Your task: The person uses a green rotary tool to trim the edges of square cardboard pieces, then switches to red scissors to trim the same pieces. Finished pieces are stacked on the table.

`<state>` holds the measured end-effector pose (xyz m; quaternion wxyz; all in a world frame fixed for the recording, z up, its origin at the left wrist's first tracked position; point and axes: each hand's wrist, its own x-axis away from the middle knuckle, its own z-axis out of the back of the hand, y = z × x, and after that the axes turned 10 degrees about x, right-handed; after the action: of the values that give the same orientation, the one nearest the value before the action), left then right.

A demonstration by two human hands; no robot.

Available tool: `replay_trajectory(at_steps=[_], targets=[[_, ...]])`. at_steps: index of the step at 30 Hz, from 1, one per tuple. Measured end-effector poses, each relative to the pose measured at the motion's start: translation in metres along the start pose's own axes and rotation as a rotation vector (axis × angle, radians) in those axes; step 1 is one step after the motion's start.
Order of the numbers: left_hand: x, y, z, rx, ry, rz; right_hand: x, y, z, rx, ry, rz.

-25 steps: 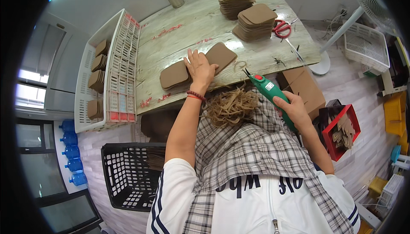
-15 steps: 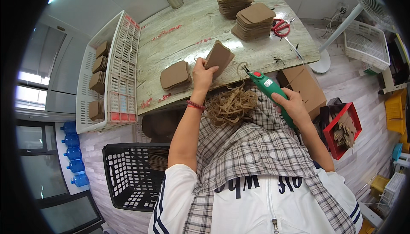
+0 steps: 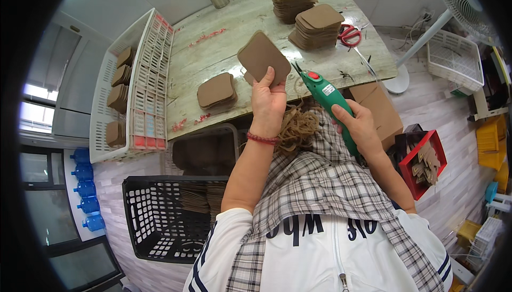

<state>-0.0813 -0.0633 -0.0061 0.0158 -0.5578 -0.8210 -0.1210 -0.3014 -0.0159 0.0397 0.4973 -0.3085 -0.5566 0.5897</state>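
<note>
While the lift finishes: the brown leather piece (image 3: 262, 57) has come up off the worktable (image 3: 224, 52) since a moment ago, so it now sits clear for the cutter.
Left hand (image 3: 268, 102): fingers closed on the piece's lower edge, holding it raised and tilted above the near table edge.
Right hand (image 3: 358, 124): wrapped tight around the green electric cutter (image 3: 328, 100), blade tip just beside the piece.
Table: two tall stacks of pieces (image 3: 306, 17) far side, small pile (image 3: 216, 92) near left, red scissors (image 3: 349, 34).
In the way: a tangle of trimmings (image 3: 298, 126) under the hands.
Around: white crate (image 3: 136, 86) left, black basket (image 3: 170, 217) below.
</note>
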Motion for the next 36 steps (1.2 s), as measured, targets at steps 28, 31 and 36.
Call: replay_trajectory(at_steps=[28, 31, 36], targets=[[0.024, -0.003, 0.025, -0.428, -0.16, 0.239, 0.0, -0.015, 0.032, -0.036, 0.007, -0.029], [0.026, 0.017, 0.01, -0.586, -0.195, 0.256, 0.004, -0.012, 0.039, -0.026, -0.03, -0.045], [0.017, 0.044, 0.011, -0.787, -0.243, 0.33, 0.01, -0.015, 0.048, 0.021, -0.118, -0.067]])
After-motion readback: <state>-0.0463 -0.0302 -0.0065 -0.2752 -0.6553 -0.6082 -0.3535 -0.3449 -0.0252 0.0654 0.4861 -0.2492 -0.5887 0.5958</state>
